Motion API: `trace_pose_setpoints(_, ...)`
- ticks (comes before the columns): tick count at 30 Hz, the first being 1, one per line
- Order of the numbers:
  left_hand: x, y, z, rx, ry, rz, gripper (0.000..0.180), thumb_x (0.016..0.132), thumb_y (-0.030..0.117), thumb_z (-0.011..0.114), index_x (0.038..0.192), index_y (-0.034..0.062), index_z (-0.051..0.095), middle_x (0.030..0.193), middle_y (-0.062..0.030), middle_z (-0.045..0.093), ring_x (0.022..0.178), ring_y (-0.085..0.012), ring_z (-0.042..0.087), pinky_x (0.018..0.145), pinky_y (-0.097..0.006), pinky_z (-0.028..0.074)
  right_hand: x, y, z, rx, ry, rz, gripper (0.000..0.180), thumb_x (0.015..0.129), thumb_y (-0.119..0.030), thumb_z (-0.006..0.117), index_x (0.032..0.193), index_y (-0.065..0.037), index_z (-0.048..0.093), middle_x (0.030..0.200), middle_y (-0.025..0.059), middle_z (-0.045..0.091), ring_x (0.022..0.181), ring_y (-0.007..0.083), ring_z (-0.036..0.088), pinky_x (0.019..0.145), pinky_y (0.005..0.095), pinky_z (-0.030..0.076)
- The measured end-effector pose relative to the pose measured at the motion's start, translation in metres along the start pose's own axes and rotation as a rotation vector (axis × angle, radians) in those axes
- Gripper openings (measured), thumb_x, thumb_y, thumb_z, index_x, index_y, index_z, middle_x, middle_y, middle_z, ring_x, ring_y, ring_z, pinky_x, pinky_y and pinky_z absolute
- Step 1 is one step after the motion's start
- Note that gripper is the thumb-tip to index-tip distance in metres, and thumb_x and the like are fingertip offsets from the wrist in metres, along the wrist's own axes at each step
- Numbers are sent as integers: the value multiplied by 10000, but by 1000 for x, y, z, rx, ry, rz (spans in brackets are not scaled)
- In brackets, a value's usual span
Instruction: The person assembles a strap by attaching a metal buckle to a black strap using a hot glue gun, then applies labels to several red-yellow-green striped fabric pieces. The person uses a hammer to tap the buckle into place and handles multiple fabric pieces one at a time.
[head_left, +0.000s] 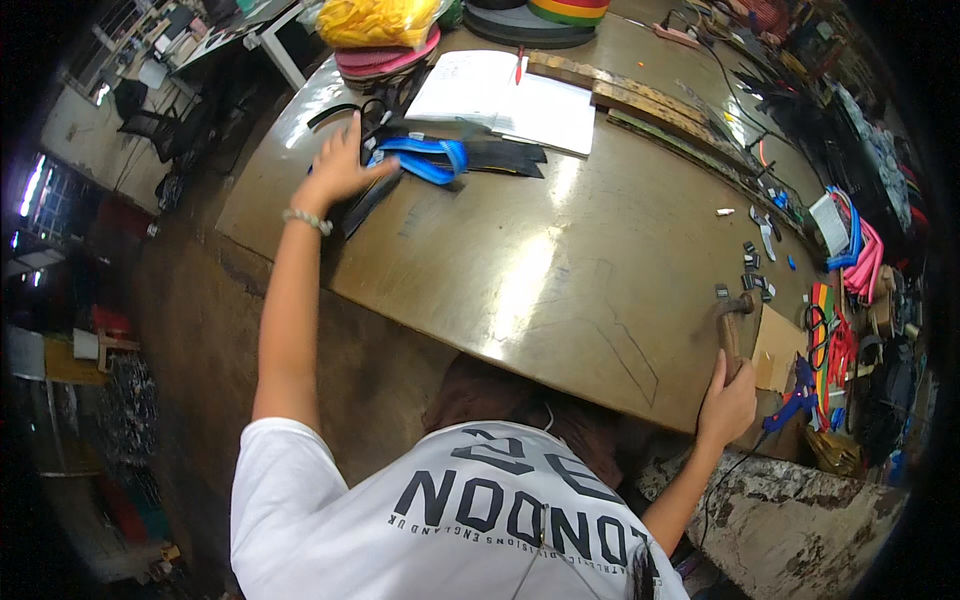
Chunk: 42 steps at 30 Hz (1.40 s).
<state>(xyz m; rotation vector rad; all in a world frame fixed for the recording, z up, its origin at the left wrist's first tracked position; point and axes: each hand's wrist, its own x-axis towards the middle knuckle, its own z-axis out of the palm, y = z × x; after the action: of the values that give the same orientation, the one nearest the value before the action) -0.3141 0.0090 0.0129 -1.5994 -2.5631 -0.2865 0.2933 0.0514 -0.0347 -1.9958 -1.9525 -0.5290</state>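
Note:
My left hand (338, 172) is stretched out to the far left of the table, fingers spread and nothing gripped. Beside its thumb lies a looped blue strap (448, 162), on top of flat black straps (505, 157). Whether the fingertips touch the black straps near them I cannot tell. On the right, my right hand (728, 402) is closed around the wooden handle of a hammer (731, 335). The hammer's head is up, close to several small black pieces (752, 283) on the table.
An open notebook (470, 92) with a red pen (519, 68) lies at the back, beside long wooden bars (650, 108). Cardboard (776, 345), a blue glue gun (797, 400) and snips (768, 238) are at right. Strap rolls (385, 62) stand far left.

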Motion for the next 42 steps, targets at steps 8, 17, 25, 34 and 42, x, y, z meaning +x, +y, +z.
trace_pose_setpoints(8, -34, -25, 43, 87, 53, -132, 825, 919, 502, 602, 1503, 8, 292, 1332, -277, 522, 1210, -455, 501, 970, -543, 433, -2, 1, 1, 13, 2, -13, 400, 925, -437, 645, 1060, -61, 640, 961, 131, 677, 816, 333, 652, 707, 425, 506)
trace_pose_setpoints(17, -29, 45, -37, 283, 306, 115, 721, 914, 397, 660, 1484, 50, 388, 1424, -279, 470, 1344, -425, 427, 1132, -483, 310, 1, -2, -2, 57, 51, -36, 393, 892, -432, 673, 1025, -66, 625, 832, 88, 588, 757, 269, 617, 652, 395, 471)
trace_pose_setpoints(25, -147, 262, -165, -1767, -213, 773, 221, 953, 137, 527, 1057, 1, 666, 959, -150, 669, 844, -277, 632, 766, -396, 514, 25, 5, -45, 176, -51, -102, 459, 930, -391, 642, 1162, 5, 651, 1182, 181, 628, 1033, 311, 628, 886, 403, 494)
trace_pose_setpoints(34, -159, 261, -176, -1895, -240, 1008, 231, 940, 153, 545, 1074, 7, 663, 991, -155, 659, 880, -282, 622, 793, -400, 502, 231, 256, -8, -83, -333, 450, 500, 919, -424, 563, 1180, -8, 660, 1140, 228, 671, 1067, 375, 653, 938, 442, 514)
trace_pose_setpoints(42, -167, 250, -181, -1905, -231, 1025, 244, 928, 167, 561, 1089, 13, 661, 1020, -159, 650, 912, -287, 612, 816, -404, 491, 193, 326, 58, -31, -1028, 683, 992, 764, -639, 732, 1484, -39, 408, 1523, 164, 421, 1349, 319, 472, 1089, 471, 416)
